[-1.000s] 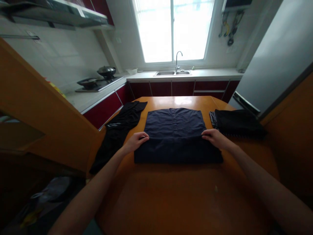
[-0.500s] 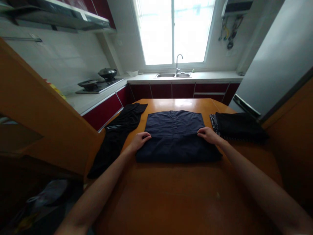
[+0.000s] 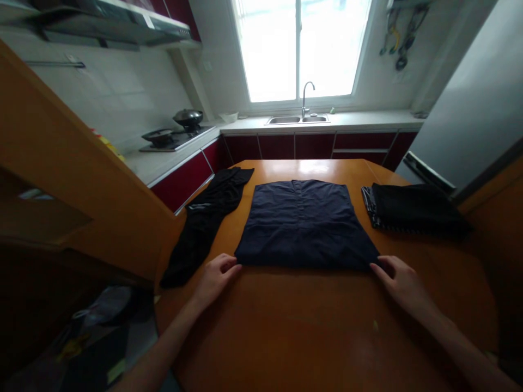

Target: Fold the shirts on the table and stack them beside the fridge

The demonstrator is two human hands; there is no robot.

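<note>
A folded navy shirt (image 3: 304, 223) lies flat on the wooden table (image 3: 294, 326), with a buttoned strip running down its upper middle. At its near left corner, my left hand (image 3: 218, 275) pinches the cloth between thumb and fingers. The near right corner is pinched by my right hand (image 3: 400, 280) in the same way. Between the two hands, the near edge of the shirt runs almost straight and rests on or close to the tabletop.
Black clothing (image 3: 204, 223) lies loosely along the table's left side. On the right is a folded stack of dark clothes (image 3: 417, 209), one piece patterned. Beyond the table are a sink (image 3: 286, 120), a stove with pans (image 3: 188, 118) and a fridge (image 3: 469, 109).
Both hands have moved from the shirt's sides down toward me to its near corners, now pinching them. The camera view has shifted slightly. The other clothes lie as before.
</note>
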